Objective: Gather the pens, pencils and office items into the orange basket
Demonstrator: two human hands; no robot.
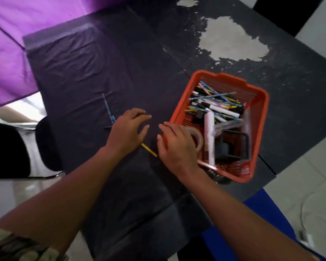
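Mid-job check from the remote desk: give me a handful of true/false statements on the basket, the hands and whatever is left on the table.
1. The orange plastic mesh basket already holds many pens and pencils. True.
2. A blue patterned pencil lies inside the basket. False: it lies on the black table covering, beyond the left hand.
3. A yellow pencil lies on the table between the two hands. True.
4. The left hand grips a marker. False: its fingers are spread and hold nothing.
5. The clear tape roll sits on the floor. False: it is at the basket's near corner, partly hidden by the right hand.
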